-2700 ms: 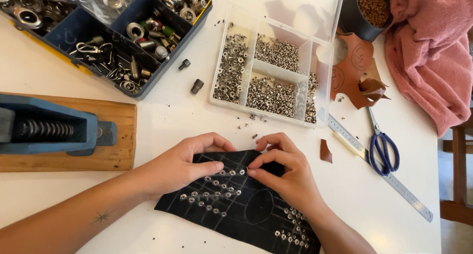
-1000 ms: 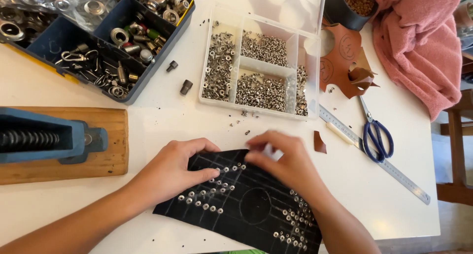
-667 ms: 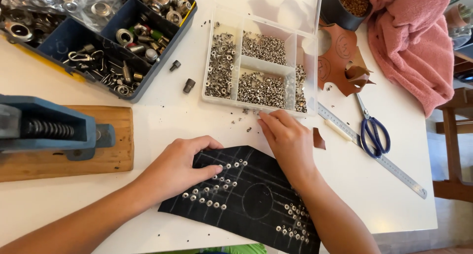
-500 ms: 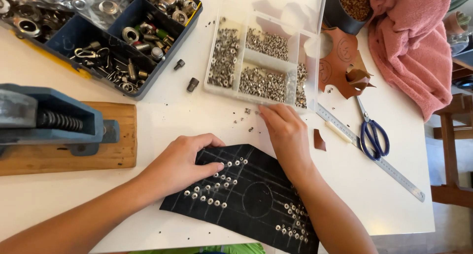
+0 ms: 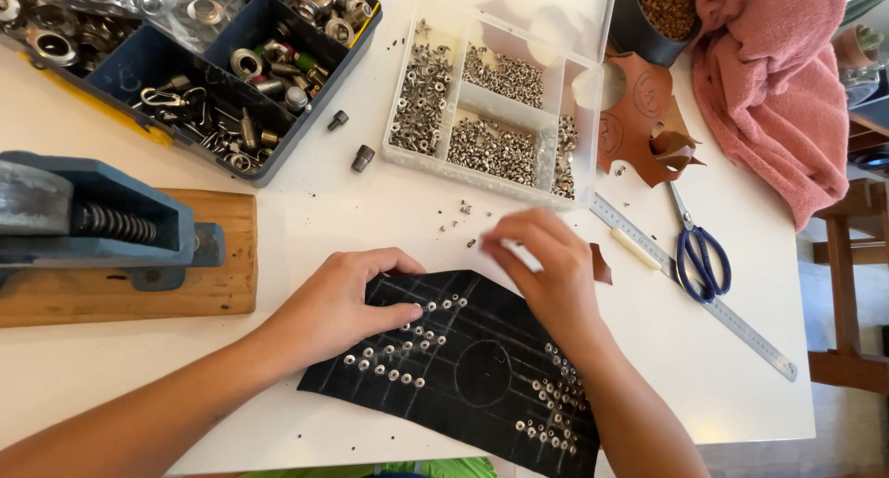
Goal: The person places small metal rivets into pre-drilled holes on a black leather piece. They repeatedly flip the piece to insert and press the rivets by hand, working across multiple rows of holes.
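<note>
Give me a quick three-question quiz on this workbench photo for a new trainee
1. True or false: the left hand rests flat on the black leather piece.
2. Which lies beside the metal ruler? A) blue-handled scissors B) a hammer C) a paintbrush
3. Fill in: the right hand hovers just below the clear ______ box of small metal rivets.

Key: 1 true; 2 A; 3 compartment.
</note>
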